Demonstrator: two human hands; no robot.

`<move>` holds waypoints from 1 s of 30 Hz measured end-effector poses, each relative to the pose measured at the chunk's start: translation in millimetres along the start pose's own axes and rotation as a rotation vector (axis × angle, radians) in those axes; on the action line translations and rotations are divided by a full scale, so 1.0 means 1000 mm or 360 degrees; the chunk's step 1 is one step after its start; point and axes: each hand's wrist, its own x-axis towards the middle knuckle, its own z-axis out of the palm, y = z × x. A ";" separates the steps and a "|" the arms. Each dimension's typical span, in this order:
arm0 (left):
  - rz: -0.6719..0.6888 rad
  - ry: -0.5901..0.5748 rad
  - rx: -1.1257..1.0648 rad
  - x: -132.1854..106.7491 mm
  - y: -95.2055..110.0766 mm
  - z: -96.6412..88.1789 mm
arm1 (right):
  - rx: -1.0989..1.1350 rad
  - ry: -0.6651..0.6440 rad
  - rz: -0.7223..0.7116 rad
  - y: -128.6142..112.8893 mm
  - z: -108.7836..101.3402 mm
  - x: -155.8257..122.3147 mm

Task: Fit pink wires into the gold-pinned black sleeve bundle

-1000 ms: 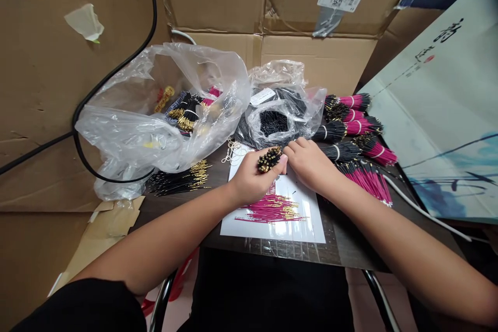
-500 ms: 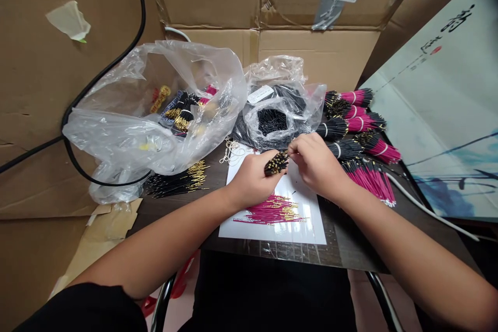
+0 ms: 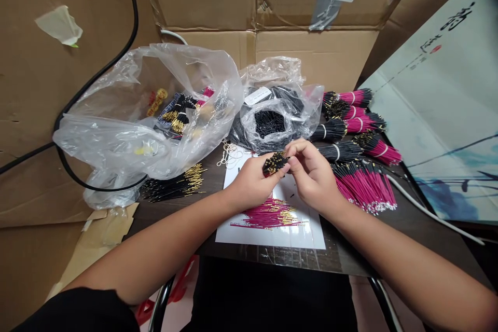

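My left hand (image 3: 252, 182) grips a short bundle of black wires with gold pin ends (image 3: 274, 163), its tips pointing up and right. My right hand (image 3: 311, 174) is curled close against the bundle's end, thumb and fingertips touching it. I cannot tell whether those fingers pinch a single wire. Below both hands, loose magenta wires with gold tips (image 3: 268, 215) lie on a white sheet (image 3: 272, 238). Several banded bundles of black and magenta wires (image 3: 352, 124) sit to the right of my right hand, and the nearest bundle (image 3: 365, 189) is close to my right wrist.
A clear plastic bag of wire bundles (image 3: 116, 145) and a bag of black wires (image 3: 278, 124) stand behind on the dark table (image 3: 350, 257). Loose gold-tipped black wires (image 3: 173, 187) lie left. Cardboard (image 3: 311, 52) walls the back; a white cable (image 3: 428, 212) runs right.
My right hand has closed in on the bundle's end, and the bundle has tilted slightly in my left hand. The nearest magenta bundle looks more spread out, and the view has shifted slightly.
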 end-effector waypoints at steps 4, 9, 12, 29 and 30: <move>0.0126 -0.0065 0.0242 -0.002 0.000 -0.004 | -0.0010 0.0152 -0.0099 -0.006 -0.005 0.000; 0.0169 -0.0126 0.0553 -0.005 0.001 -0.011 | -0.0356 0.0284 -0.0307 -0.022 -0.020 -0.003; 0.0138 -0.0155 0.0659 -0.005 0.003 -0.013 | -0.0534 0.0178 -0.0464 -0.030 -0.027 -0.009; 0.0105 -0.0172 0.0932 -0.004 0.005 -0.013 | -0.0730 -0.0053 -0.0748 -0.030 -0.031 -0.018; 0.0101 -0.0179 0.0943 -0.004 0.005 -0.013 | -0.0744 -0.0061 -0.0752 -0.029 -0.031 -0.018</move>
